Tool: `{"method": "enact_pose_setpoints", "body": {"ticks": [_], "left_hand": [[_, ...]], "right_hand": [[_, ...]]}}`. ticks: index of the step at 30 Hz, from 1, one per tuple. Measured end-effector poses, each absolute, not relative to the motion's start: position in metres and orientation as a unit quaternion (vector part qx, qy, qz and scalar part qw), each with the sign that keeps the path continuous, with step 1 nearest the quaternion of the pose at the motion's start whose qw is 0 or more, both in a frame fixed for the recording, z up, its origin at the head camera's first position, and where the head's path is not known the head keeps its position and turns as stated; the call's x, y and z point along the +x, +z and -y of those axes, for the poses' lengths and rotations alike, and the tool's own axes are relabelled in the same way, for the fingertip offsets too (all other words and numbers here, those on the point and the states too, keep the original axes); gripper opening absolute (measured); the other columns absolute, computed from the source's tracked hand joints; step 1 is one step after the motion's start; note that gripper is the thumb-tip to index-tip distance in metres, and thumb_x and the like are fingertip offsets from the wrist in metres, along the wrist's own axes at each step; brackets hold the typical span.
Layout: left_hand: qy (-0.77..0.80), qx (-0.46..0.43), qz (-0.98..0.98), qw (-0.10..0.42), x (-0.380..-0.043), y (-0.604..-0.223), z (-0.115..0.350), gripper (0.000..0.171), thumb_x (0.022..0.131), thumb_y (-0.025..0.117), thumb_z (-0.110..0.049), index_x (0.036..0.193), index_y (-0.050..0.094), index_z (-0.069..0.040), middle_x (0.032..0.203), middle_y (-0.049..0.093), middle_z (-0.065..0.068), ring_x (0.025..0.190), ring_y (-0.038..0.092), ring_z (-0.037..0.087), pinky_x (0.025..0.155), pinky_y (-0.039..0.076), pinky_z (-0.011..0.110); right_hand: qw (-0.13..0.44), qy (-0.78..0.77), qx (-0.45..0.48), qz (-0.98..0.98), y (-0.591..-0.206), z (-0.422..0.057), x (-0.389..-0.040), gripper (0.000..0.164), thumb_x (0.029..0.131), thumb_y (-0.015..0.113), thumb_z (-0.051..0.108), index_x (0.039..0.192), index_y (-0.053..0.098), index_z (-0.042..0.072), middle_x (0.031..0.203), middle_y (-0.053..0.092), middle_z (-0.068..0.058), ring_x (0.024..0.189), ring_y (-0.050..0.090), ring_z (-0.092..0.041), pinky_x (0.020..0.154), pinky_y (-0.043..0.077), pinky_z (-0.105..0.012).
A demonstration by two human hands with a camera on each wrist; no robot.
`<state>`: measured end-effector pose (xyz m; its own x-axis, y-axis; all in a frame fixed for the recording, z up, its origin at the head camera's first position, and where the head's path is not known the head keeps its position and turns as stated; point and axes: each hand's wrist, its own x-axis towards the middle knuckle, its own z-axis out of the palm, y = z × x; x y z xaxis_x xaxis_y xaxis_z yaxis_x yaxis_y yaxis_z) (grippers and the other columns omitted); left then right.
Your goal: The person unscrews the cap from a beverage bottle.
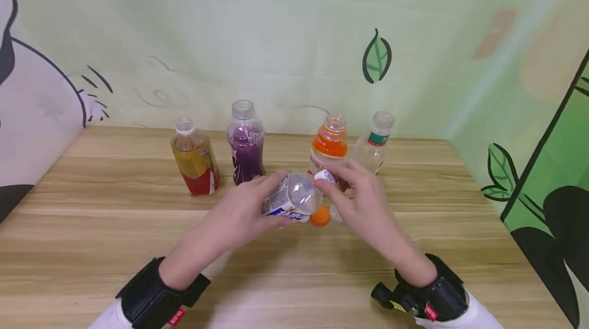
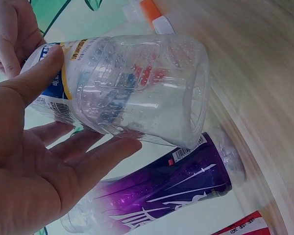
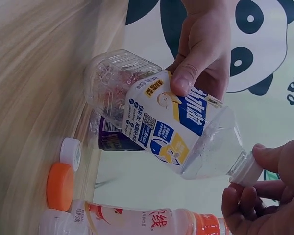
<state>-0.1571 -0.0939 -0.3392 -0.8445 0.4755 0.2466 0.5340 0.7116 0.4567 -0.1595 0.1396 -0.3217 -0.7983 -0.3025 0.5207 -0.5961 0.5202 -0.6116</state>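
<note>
A clear plastic bottle (image 1: 301, 193) with a blue, white and yellow label is tilted in the air, its neck toward the right. My left hand (image 1: 246, 210) grips it around the label, thumb on one side and fingers on the other. At the mouth sits a white cap (image 3: 247, 170), which my right hand (image 1: 363, 196) pinches between thumb and fingers. Whether the cap is threaded on cannot be told. Below the bottle, an orange cap (image 1: 320, 216) lies on the table between a white cap (image 3: 71, 154) and a pale cap (image 1: 336, 213).
Four uncapped bottles stand along the back of the wooden table (image 1: 115, 247): a red-and-yellow-labelled one (image 1: 195, 160), a purple one (image 1: 247, 150), an orange-necked one (image 1: 329, 147) and a clear one with a green band (image 1: 375, 142). Behind them hangs a printed cloth (image 1: 276, 53).
</note>
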Motion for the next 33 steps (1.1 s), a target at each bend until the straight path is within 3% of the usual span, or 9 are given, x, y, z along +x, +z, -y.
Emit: {"method": "enact_pose_setpoints", "body": {"ticks": [9,16,24,29,33], "left_hand": [[-0.273,-0.265,0.924,0.034,-0.1591,-0.3386,0.0937,0.082,0.077,0.085,-0.038,0.146,0.046,-0.018,0.118,0.062,0.004,0.094,0.062,0.016,0.080,0.051,0.029],[-0.271,-0.264,0.925,0.030,-0.1591,-0.3386,0.0938,0.083,0.077,0.085,-0.038,0.146,0.046,-0.017,0.119,0.061,0.005,0.095,0.062,0.016,0.080,0.051,0.029],[-0.275,-0.271,0.922,0.034,-0.1589,-0.3392,0.0934,0.082,0.077,0.085,-0.036,0.146,0.045,-0.016,0.120,0.060,0.007,0.096,0.062,0.018,0.081,0.051,0.030],[-0.267,-0.270,0.924,0.039,-0.1578,-0.3400,0.0933,0.081,0.078,0.083,-0.038,0.146,0.043,-0.017,0.118,0.059,0.009,0.093,0.061,0.020,0.079,0.051,0.032],[-0.259,-0.268,0.927,0.046,-0.1574,-0.3405,0.0933,0.081,0.078,0.083,-0.040,0.146,0.044,-0.017,0.117,0.058,0.009,0.092,0.061,0.019,0.078,0.051,0.031]], "right_hand": [[0.153,0.432,0.271,0.847,-0.3195,-0.1416,-0.1584,0.037,0.088,0.074,0.007,0.124,0.068,0.005,0.101,0.059,0.003,0.084,0.055,-0.012,0.066,0.049,-0.023],[0.132,0.449,0.280,0.838,-0.3178,-0.1423,-0.1574,0.034,0.088,0.073,0.004,0.122,0.068,0.004,0.105,0.058,0.001,0.085,0.056,-0.013,0.069,0.051,-0.027],[0.135,0.438,0.294,0.839,-0.3164,-0.1440,-0.1564,0.034,0.089,0.072,0.002,0.121,0.068,0.009,0.101,0.056,0.007,0.077,0.050,-0.014,0.058,0.043,-0.023],[0.143,0.432,0.283,0.844,-0.3156,-0.1446,-0.1567,0.038,0.086,0.075,0.002,0.123,0.064,0.005,0.098,0.057,0.006,0.082,0.053,-0.016,0.059,0.044,-0.022],[0.135,0.428,0.264,0.854,-0.3146,-0.1451,-0.1571,0.031,0.089,0.074,0.009,0.119,0.066,0.008,0.095,0.058,0.008,0.084,0.053,-0.015,0.061,0.046,-0.023]]}}
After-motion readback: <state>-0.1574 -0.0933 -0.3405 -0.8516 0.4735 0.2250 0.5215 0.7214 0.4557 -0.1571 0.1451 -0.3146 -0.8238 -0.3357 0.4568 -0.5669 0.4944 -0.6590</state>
